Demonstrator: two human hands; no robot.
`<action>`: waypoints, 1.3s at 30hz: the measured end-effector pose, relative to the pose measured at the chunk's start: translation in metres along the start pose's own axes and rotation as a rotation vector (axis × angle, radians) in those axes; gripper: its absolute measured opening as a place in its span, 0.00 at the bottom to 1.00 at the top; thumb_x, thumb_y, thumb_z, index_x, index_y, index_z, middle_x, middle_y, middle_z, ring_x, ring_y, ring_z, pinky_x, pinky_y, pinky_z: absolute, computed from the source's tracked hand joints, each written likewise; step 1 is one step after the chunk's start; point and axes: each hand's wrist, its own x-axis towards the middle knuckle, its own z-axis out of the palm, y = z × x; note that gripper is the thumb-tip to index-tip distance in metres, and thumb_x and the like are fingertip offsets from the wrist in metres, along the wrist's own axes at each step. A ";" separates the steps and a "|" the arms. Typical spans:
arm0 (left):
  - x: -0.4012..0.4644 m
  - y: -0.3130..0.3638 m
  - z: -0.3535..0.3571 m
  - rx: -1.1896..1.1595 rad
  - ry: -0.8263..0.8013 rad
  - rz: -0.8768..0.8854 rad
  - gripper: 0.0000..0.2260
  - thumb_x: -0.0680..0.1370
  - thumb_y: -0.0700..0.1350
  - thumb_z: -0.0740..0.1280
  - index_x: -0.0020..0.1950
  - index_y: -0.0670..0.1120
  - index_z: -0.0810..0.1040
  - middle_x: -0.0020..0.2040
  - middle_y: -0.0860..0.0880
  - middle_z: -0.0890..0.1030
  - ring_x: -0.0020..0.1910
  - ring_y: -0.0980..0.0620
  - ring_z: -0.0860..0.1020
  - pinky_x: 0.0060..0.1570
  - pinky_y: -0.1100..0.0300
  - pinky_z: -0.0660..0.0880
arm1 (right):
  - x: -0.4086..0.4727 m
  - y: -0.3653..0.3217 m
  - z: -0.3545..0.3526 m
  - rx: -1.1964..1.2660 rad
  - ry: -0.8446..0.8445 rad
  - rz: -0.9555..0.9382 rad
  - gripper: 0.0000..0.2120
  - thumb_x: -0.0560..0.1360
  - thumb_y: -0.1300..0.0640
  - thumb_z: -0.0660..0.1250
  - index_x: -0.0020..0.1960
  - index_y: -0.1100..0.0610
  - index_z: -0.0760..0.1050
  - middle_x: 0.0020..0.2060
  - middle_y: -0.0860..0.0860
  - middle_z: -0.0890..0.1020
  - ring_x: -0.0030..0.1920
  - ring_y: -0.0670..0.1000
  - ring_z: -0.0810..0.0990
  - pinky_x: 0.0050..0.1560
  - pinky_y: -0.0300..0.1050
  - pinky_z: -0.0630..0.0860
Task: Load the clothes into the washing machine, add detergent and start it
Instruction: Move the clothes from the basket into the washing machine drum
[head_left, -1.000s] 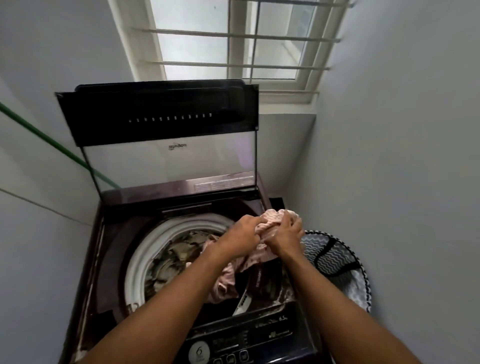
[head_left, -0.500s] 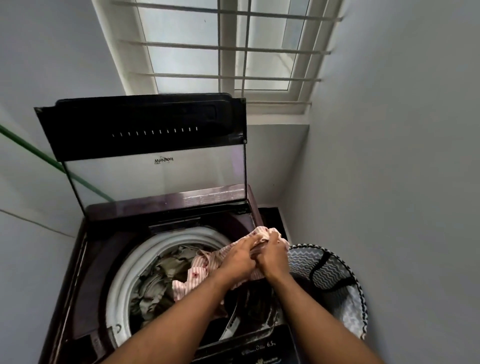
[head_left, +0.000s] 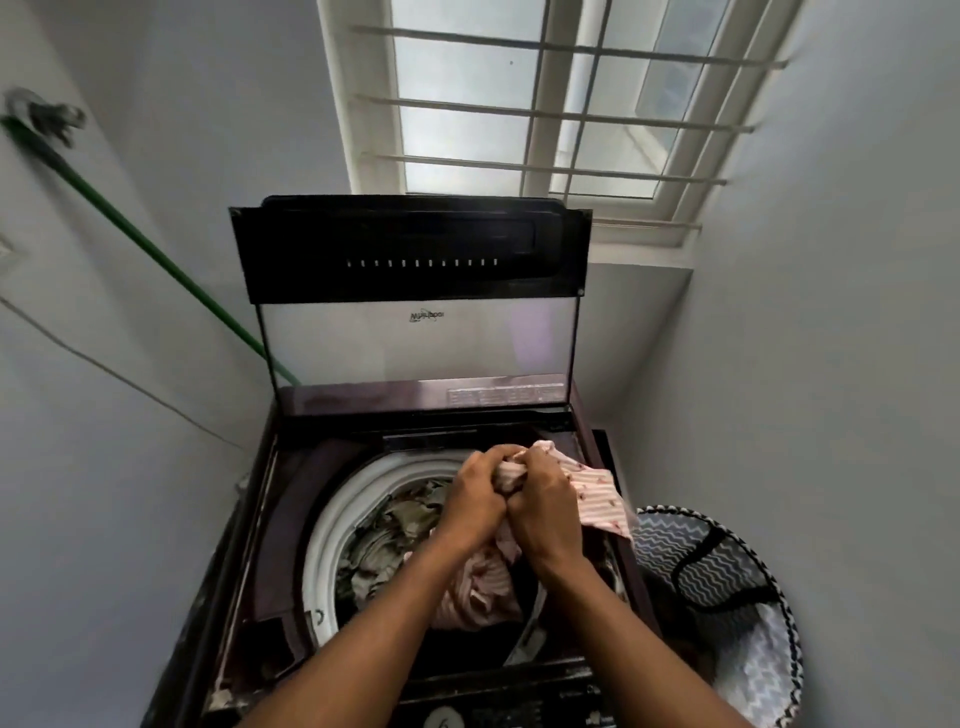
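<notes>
A narrow alcove with pale grey walls holds a barred window (head_left: 545, 104) at the back and a green hose (head_left: 156, 254) running down the left wall. Filling the floor space is a dark top-loading washing machine (head_left: 249, 545), its glass lid (head_left: 415, 291) standing upright against the back. Inside the white-rimmed drum (head_left: 332, 530) lies a heap of olive and grey clothes (head_left: 395, 525), taking up the left part of the opening. Over the drum's right side, the left hand (head_left: 475, 501) and the right hand (head_left: 545, 512) are pressed knuckle to knuckle, both with fingers curled tight around a pink striped garment (head_left: 597, 499). One end of the cloth fans out to the right past the machine's edge; the rest hangs below the wrists into the drum. Just beside the machine on the right stands a laundry basket (head_left: 769, 639) with a zigzag pattern and black trim; its inside is dark and I cannot tell what it holds.
</notes>
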 end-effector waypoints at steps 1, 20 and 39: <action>-0.001 -0.005 -0.012 0.019 0.019 -0.013 0.24 0.70 0.34 0.67 0.61 0.57 0.79 0.49 0.50 0.78 0.50 0.51 0.79 0.50 0.65 0.72 | 0.000 -0.010 0.006 0.054 -0.010 0.007 0.07 0.70 0.64 0.67 0.47 0.57 0.75 0.40 0.55 0.80 0.42 0.58 0.79 0.41 0.50 0.71; -0.042 -0.090 -0.059 0.565 -0.340 -0.280 0.32 0.78 0.52 0.62 0.80 0.51 0.53 0.77 0.40 0.57 0.73 0.37 0.62 0.71 0.46 0.64 | -0.029 -0.009 0.089 -0.039 -0.692 0.073 0.28 0.67 0.47 0.65 0.65 0.55 0.68 0.63 0.58 0.75 0.63 0.62 0.74 0.60 0.60 0.72; 0.006 0.017 0.107 0.288 -0.447 0.194 0.40 0.71 0.36 0.63 0.81 0.47 0.52 0.80 0.48 0.58 0.78 0.48 0.59 0.77 0.58 0.53 | -0.003 0.122 -0.024 -0.128 -0.237 0.451 0.24 0.81 0.38 0.47 0.59 0.57 0.67 0.53 0.61 0.78 0.54 0.64 0.78 0.52 0.55 0.74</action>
